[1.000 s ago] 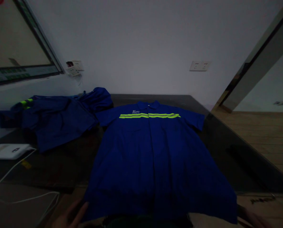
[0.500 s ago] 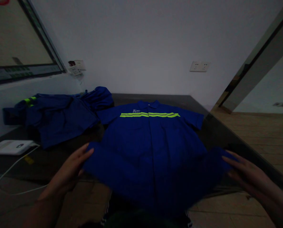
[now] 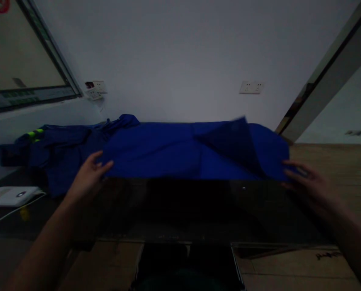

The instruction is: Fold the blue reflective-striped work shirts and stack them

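Observation:
A blue work shirt is doubled over at the far side of the dark table, and its yellow-green stripe is hidden. One corner of its cloth stands up in a flap right of the middle. My left hand is at the shirt's left edge, thumb and fingers closed on the cloth. At the right edge my right hand pinches the fabric between thumb and fingers. Another blue garment with a yellow-green stripe lies crumpled beside the shirt, on the left.
A white device with a white cable lies at the table's left. Wall sockets are behind the table, with more sockets near the window corner. Wooden floor shows on the right.
Both hands have moved away from me and up with the shirt's lower edge. The shirt went from spread flat, stripe showing, to folded over toward the wall, baring the table's near part.

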A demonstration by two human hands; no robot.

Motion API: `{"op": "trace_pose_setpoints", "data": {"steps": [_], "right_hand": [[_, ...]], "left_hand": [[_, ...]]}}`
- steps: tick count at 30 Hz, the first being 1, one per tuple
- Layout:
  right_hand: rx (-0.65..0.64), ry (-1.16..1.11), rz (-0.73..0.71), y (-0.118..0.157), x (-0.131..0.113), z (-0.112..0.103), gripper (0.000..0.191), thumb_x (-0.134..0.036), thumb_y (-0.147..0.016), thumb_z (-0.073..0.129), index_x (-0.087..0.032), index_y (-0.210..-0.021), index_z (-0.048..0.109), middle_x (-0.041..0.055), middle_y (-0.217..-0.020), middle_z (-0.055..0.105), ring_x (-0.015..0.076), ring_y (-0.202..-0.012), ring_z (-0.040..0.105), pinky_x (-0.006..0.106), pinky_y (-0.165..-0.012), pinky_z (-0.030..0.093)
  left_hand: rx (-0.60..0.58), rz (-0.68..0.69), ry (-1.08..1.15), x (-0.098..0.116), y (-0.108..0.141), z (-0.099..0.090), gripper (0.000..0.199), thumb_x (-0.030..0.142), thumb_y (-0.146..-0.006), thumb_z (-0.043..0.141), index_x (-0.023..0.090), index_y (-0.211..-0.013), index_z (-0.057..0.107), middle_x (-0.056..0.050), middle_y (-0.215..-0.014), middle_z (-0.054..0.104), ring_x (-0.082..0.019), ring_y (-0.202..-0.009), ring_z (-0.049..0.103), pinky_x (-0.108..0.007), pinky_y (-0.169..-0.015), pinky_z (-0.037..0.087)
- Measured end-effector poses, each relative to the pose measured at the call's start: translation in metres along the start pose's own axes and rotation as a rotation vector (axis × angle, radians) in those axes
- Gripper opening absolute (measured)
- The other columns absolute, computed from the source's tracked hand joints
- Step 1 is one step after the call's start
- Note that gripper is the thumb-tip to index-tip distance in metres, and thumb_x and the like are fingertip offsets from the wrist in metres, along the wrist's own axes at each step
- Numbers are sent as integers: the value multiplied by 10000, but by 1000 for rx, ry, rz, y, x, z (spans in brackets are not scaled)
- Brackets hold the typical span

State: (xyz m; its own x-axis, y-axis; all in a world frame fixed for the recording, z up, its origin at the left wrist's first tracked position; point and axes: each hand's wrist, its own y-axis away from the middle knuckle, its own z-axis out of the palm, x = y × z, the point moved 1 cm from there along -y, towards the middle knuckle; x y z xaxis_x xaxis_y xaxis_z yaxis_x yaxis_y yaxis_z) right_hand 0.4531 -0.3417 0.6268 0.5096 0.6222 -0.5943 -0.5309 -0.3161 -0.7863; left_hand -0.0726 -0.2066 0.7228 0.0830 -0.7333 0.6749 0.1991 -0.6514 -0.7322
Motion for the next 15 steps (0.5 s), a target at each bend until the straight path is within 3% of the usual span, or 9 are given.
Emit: {"op": "trace_pose_setpoints", "data": {"steps": [2,4,6,8,11,13,15], "right_hand": [[-127,-58,310,31,46,8,473,-444,-643,761,-210,-1041,660,87,-887,719,180,-575,662,286,-515,567],[-186,-24,402,56,74,13,538,-460,-606,776,-179,-1050,658,46,-748,692,163,-510,625,271,-472,547],[-212,28,415,70,83,14,565,-483,-606,762,-157,-1056,659,6,-621,643,154,-465,596,255,-445,516],[-264,65,455,75,83,13,569,-515,-617,740,-155,-1051,667,-5,-564,618,169,-467,599,263,-448,508],[-333,88,535,76,79,8,575,-570,-620,716,-169,-1030,684,37,-679,679,206,-543,645,305,-507,542],[-329,83,530,80,81,4,574,-590,-638,696,-176,-1034,687,42,-699,684,203,-555,644,304,-528,548],[-312,91,493,90,89,-1,567,-601,-680,660,-177,-1056,681,19,-582,638,186,-506,613,283,-500,530]], "left_hand": [[-93,-176,-110,-49,17,-9,785,363,-708,776,213,-1368,378,-19,-952,697,-144,-690,684,-189,-501,539],[-224,-224,-170,-87,28,-18,885,453,-669,777,267,-1404,321,-34,-948,707,-200,-678,699,-274,-495,573],[-283,-186,-249,-110,34,-28,898,522,-679,742,294,-1425,297,-60,-1031,705,-253,-770,717,-349,-565,604],[-279,-100,-382,-120,38,-36,822,548,-691,714,277,-1392,383,-84,-1144,678,-300,-955,695,-408,-729,607],[-264,12,-579,-122,44,-43,679,577,-703,676,248,-1283,542,-84,-1221,655,-332,-1128,619,-442,-925,534],[-300,45,-614,-123,52,-44,600,587,-722,647,258,-1222,603,-60,-1208,671,-320,-1125,623,-420,-935,530],[-355,56,-609,-127,62,-46,503,591,-741,622,299,-1149,652,-5,-1162,698,-293,-1086,649,-379,-882,562]]}}
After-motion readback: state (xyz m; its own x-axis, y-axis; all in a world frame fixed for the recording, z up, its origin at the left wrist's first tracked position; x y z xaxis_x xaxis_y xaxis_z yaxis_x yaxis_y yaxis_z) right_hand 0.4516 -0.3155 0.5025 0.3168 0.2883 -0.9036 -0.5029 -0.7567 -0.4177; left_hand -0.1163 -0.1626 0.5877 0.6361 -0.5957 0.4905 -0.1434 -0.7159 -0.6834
